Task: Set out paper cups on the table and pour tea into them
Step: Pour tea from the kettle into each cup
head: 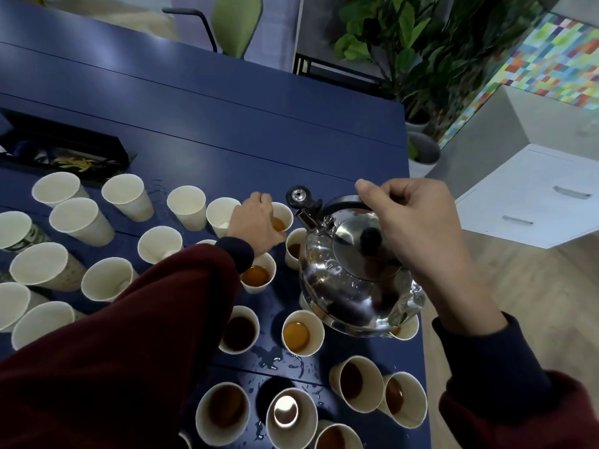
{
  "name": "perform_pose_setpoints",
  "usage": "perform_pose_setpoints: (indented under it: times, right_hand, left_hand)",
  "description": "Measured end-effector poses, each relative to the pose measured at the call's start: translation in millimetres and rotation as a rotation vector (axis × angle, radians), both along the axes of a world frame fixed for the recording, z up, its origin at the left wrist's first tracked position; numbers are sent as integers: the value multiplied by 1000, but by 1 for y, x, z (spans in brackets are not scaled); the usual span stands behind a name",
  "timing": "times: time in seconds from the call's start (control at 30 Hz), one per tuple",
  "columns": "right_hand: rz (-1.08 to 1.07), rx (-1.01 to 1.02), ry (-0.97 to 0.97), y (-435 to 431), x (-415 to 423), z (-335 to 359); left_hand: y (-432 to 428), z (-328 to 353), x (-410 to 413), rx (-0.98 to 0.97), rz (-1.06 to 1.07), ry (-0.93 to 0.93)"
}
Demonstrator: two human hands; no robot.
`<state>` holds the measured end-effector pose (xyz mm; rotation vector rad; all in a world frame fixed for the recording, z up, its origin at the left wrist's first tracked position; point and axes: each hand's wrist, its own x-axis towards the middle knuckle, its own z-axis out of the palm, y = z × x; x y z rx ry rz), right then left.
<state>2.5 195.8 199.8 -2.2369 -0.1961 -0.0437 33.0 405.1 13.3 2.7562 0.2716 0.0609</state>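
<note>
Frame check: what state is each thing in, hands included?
kettle: lifted, lid on, spout cap up
right hand: grips kettle handle
left hand: holds far cup
far cup: upright, little tea inside
left cups: upright, empty
near cups: upright, holding tea
table: wet with spills

One wide-angle camera, worn on the head, looks forward and steeply down onto the blue table [227, 102] from close above. Mid-frame are the left hand [256, 225] gripping a paper cup [285, 211] and the right hand [418, 228] holding the kettle [350, 286]. The floor [534, 286] lies at 3 o'clock and the plants [405, 37] at 1 o'clock, seemingly bent by the lens.
</note>
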Motion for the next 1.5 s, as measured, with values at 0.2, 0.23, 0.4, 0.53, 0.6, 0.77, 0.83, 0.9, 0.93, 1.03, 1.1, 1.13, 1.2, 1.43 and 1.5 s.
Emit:
perform_pose_setpoints:
  times: [0.2,0.23,0.4,0.53,0.6,0.77,0.83,0.9,0.93,1.03,1.1,1.13,1.2,1.43,1.5]
  right_hand:
    - [-12,-27,5,-3,-3,-9]
    - [-10,-22,5,-2,-4,-8]
    - [-29,23,12,1,-24,1]
    - [-24,98,51,11,-57,12]
    - [-12,125,80,18,-73,16]
    - [48,147,116,38,-119,12]
    - [64,141,148,45,-137,5]
    - [92,125,170,55,-156,-2]
    - [109,115,176,61,-165,-5]
    - [111,68,172,77,-195,-10]
    - [101,25,175,86,-214,-10]
    - [91,10,176,89,-221,-11]
    - [69,-1,163,97,-236,-13]
    - [52,-104,92,114,-269,-18]
    - [54,-145,83,116,-272,-20]
  left_hand:
    - [0,-9,-2,262,-72,62]
    - [2,-8,-4,261,-84,62]
    - [22,19,-40,69,-29,-63]
    - [61,38,-104,-85,107,-144]
    - [78,43,-137,-145,137,-125]
    - [104,55,-220,-213,187,-121]
    - [109,56,-247,-256,180,-78]
    - [112,53,-271,-263,193,-25]
    - [114,49,-282,-261,190,-6]
    - [118,38,-311,-255,150,28]
    - [119,31,-326,-217,75,45]
    - [117,27,-330,-187,31,51]
    - [113,19,-336,-119,-41,62]
    - [101,1,-320,54,-127,73]
    - [98,-1,-315,93,-136,89]
